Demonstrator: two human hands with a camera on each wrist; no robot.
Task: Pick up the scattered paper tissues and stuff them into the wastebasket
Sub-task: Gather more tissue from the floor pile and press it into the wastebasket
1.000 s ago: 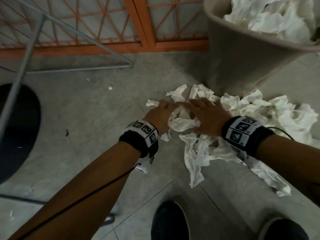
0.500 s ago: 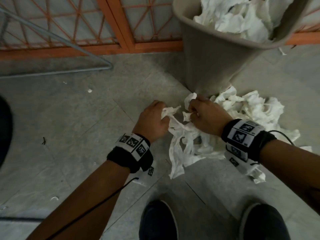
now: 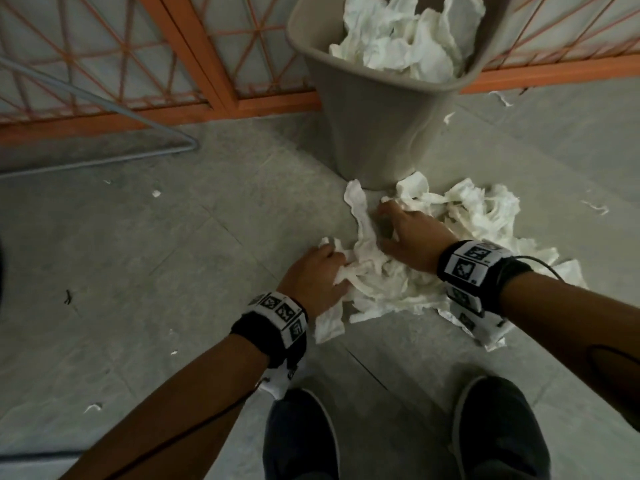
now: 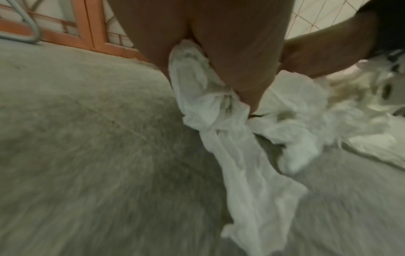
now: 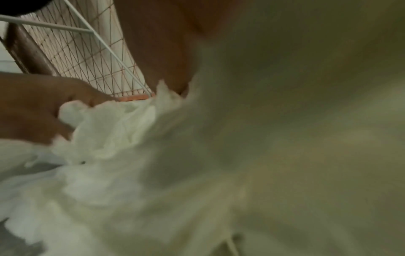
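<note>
Here both hands, the left hand (image 3: 320, 277) and right hand (image 3: 408, 237), clutch tissues (image 3: 381, 282) heaped on the floor against the bin (image 3: 377, 133), apparently bunching them to lift in one load.

Grey tiled floor (image 3: 145, 258), orange lattice screen (image 3: 194, 57)

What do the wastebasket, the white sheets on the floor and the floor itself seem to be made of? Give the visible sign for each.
Wastebasket: probably plastic, smooth matte beige, seamless with a rolled rim.
White sheets: thin paper tissue, soft and matte; they crumple, twist and tear into shreds.
Floor: probably stone or ceramic tile, dull mottled grey, with straight joint lines.
</note>
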